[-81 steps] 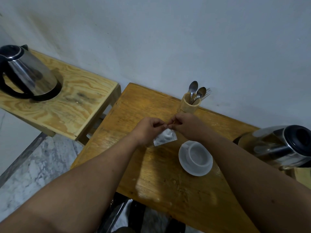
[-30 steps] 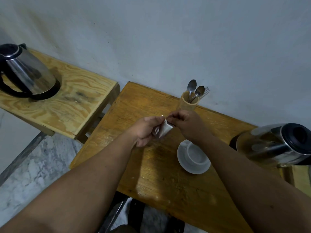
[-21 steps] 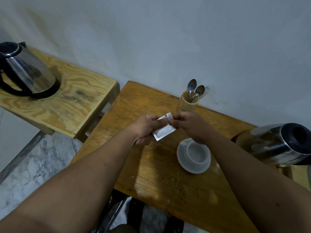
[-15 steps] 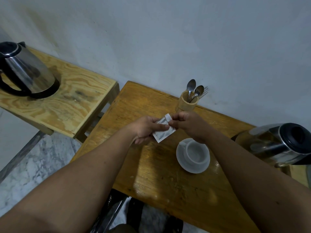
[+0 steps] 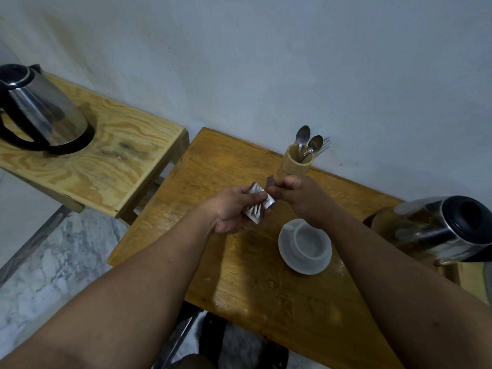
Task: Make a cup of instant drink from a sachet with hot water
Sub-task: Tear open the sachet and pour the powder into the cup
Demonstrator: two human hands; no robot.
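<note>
A small silvery sachet is held above the wooden table, to the upper left of the cup. My left hand pinches the sachet's body between thumb and fingers. My right hand grips a torn strip at the sachet's top edge, which stands up apart from the body. A white cup stands empty on a white saucer, just below my right wrist. A steel kettle with a black lid sits at the table's right end.
A wooden holder with spoons and a fork stands by the wall behind my hands. A second steel kettle rests on a lower plywood table to the left. Marble floor shows below the gap between the tables.
The sachet has turned in my hands, and its top edge has come apart: my right hand has pulled a strip up and away from the body held by my left hand.
</note>
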